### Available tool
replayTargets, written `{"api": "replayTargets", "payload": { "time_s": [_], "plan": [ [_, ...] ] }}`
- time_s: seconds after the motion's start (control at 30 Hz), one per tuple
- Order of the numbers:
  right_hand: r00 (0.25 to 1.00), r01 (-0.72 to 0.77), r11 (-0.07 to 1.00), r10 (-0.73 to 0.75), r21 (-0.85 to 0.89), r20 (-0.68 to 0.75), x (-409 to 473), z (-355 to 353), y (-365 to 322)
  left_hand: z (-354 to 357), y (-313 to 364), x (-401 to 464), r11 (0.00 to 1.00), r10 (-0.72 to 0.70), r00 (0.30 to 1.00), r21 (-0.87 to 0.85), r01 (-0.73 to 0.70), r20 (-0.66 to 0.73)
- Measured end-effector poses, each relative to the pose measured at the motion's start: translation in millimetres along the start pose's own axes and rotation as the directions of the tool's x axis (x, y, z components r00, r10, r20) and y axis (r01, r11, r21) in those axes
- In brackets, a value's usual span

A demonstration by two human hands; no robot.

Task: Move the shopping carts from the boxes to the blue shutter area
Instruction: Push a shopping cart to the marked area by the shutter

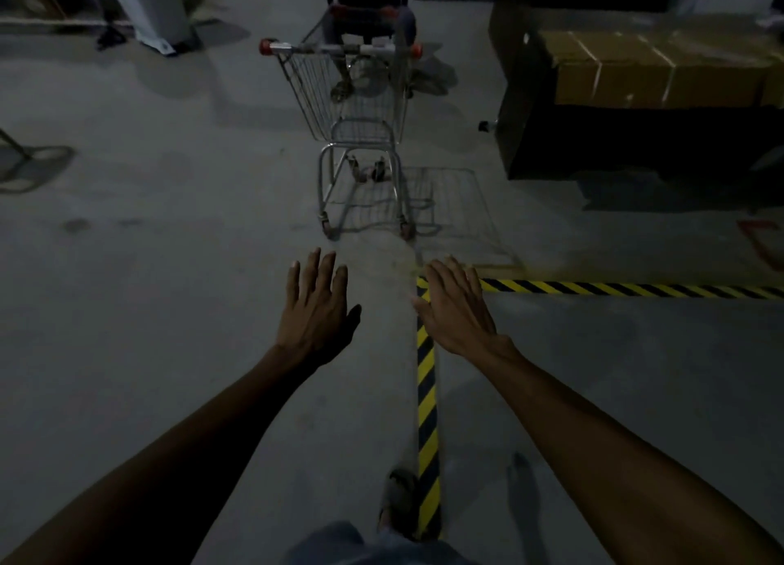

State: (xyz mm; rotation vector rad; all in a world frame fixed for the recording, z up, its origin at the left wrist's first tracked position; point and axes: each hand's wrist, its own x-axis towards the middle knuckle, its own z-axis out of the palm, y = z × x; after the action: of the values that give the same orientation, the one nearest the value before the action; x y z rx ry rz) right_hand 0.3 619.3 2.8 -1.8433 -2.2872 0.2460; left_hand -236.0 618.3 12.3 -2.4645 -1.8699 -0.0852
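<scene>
Concrete floor (169, 267) carries one shopping cart (352, 110); two hands, left (316, 310) and right (456, 310), spread empty.

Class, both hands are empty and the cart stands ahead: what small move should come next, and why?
Probably step forward and reach for the cart's handle. The left hand and right hand are open, holding nothing, and the cart stands apart from them across bare floor, so it cannot be pushed yet.

I see yellow-and-black striped tape (427, 416) on the grey concrete floor (169, 267), running forward and then turning right. A sandalled foot (396, 501) stands just left of it. A white stand (157, 12) sits far left.
</scene>
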Motion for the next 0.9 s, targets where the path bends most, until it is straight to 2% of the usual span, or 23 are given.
{"api": "replayTargets", "payload": {
  "time_s": [0.43, 0.57, 0.7, 0.83, 0.9],
  "plan": [
    [0.999, 0.037, 0.999, -0.038, -0.024, -0.039, 197.2, -0.8, 40.2, 16.4, -53.5, 190.1, 1.0, -0.023, 1.0, -0.014, 0.023, -0.021],
    [0.998, 0.026, 0.999, -0.027, -0.022, -0.048, 268.7, 2.4, 46.9, 29.1, -83.6, 262.7, 1.0, 0.003, 0.999, -0.013, -0.004, -0.048],
    [0.999, 0.024, 0.999, -0.025, -0.038, -0.019, 341.6, 4.8, 45.4, 33.4, -116.9, 333.9, 1.0, 0.009, 1.0, -0.026, -0.01, -0.017],
    [0.998, 0.013, 1.0, -0.014, -0.025, -0.065, 409.8, 1.4, 41.8, 30.6, -146.7, 391.9, 0.999, 0.018, 0.998, -0.035, -0.02, -0.052],
    [0.998, 0.01, 1.0, -0.01, 0.001, -0.064, 451.3, 2.7, 35.7, 32.3, -169.5, 425.3, 0.999, 0.012, 1.0, -0.049, -0.013, -0.023]
  ]
}}
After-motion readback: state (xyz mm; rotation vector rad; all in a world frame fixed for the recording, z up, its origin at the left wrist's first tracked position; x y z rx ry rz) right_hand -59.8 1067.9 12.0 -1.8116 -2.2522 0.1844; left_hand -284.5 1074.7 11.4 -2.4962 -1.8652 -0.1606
